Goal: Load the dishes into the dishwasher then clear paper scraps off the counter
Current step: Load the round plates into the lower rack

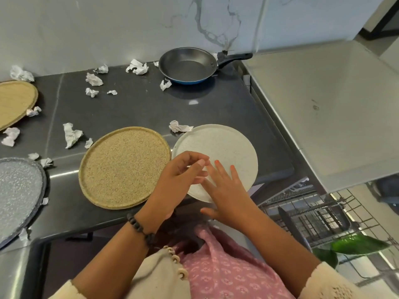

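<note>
Under the fingers: the white plate was seen lying flat on the counter, its near rim hanging over the counter's front edge.
Right hand: the right hand was laid flat on the plate's near half, fingers straight and spread, nothing clasped.
Left hand: the left hand was held at the plate's left rim, fingers curled; a pinch on the rim or on a small scrap could not be told.
Key relation: the plate was directly beneath the right fingertips and just right of the left ones; being round, it showed no long axis. The overhanging rim was judged the likely place for a grip, with the right hand nearer.
Dishwasher: the rack was seen open below and to the right of the right fingers, nearer that hand.
Other dishes: a tan plate lay just left of the left fingers, touching or nearly touching the white one; a grey plate and a second tan plate lay well left; a pan sat far beyond the fingertips.
Scraps: paper scraps were scattered beyond and left of the fingers, not yet cleared.
Stage: loading was judged under way.
</note>
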